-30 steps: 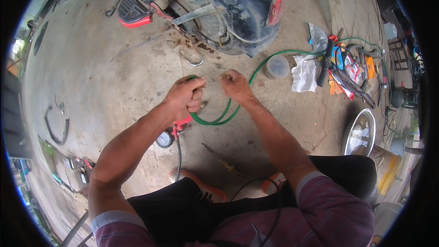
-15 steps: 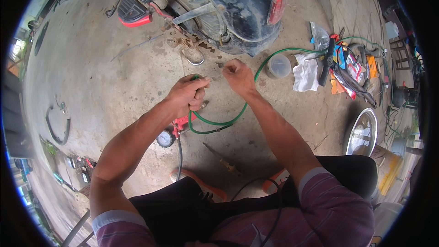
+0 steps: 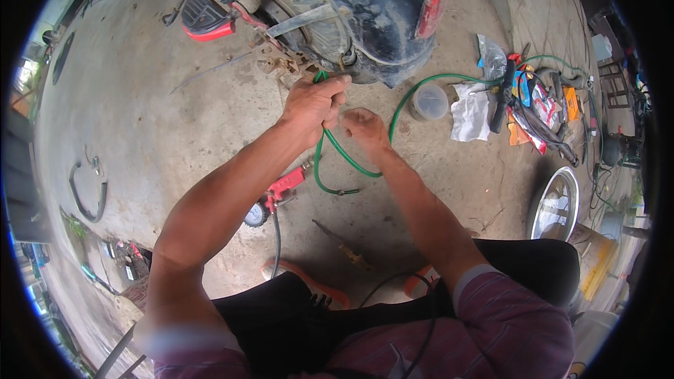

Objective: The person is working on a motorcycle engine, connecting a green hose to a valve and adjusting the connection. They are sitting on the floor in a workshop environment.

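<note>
My left hand [image 3: 313, 109] is closed around a doubled length of green hose [image 3: 346, 154], just below the dirty tyre of a motorbike [image 3: 372, 14] at the top. A small loop of the hose pokes out above my thumb, and the lower part hangs down, one end trailing toward the floor. Close by on the right, my right hand [image 3: 365, 128] has its fingers curled in; whatever they may hold is hidden. Below the left hand lies a red tyre inflator [image 3: 286, 184] with a round gauge [image 3: 255, 215], partly covered by my forearm.
A screwdriver [image 3: 342, 244] lies between my feet. On the right are a clear plastic tub [image 3: 429, 102], crumpled white paper [image 3: 470, 111], a pile of coloured packets [image 3: 540, 102] and a shiny metal basin [image 3: 556, 203]. A dark bent tube [image 3: 90, 203] rests at the left.
My left hand has moved up and right with the green hose, closer to the tyre. My right hand has shifted slightly down. The hose loop has been drawn upward, uncovering more of the red inflator.
</note>
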{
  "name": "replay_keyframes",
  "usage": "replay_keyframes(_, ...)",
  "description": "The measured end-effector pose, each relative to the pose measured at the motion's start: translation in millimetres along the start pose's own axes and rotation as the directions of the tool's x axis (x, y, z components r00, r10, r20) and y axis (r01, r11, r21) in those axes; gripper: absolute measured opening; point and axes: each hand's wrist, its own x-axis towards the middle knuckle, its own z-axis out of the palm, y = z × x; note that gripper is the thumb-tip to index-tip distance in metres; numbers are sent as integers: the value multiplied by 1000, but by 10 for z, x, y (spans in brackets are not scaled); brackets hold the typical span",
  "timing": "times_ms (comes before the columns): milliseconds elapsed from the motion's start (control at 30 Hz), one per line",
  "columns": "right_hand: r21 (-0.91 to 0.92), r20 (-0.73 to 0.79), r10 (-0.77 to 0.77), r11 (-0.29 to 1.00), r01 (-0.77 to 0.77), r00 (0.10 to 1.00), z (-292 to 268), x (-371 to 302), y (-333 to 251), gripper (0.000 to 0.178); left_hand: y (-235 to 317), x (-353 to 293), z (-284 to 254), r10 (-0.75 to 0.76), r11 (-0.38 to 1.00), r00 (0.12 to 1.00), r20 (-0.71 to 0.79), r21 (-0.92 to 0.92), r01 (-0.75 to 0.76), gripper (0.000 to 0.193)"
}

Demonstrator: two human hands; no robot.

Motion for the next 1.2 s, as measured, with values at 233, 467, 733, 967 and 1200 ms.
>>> replay_keyframes(233, 123, 10, 13, 992, -14, 1000, -31, -85, -61, 15, -20, 86, 134, 38, 996, 997, -71, -79, -43, 15)
replay_keyframes(467, 148, 23, 25, 989, -28, 999, -48, -74, -13, 15, -88, 166, 118, 109, 986, 991, -76, -121, -117, 15)
replay_keyframes(733, 224, 29, 128, 966, -131, 991, -76, -102, -102, 13, -95, 154, 129, 66, 989, 996, -54, -128, -72, 12)
replay_keyframes(967, 318, 77, 159, 932, -175, 984, -29, -77, -301, 11, -126, 158, 134, 78, 982, 992, -96, -165, -93, 14)
replay_keyframes(1200, 425, 156, 150, 882, -203, 976, -148, -69, -170, 10, -425, 83, 164, 20, 983, 999, -32, -184, -25, 12)
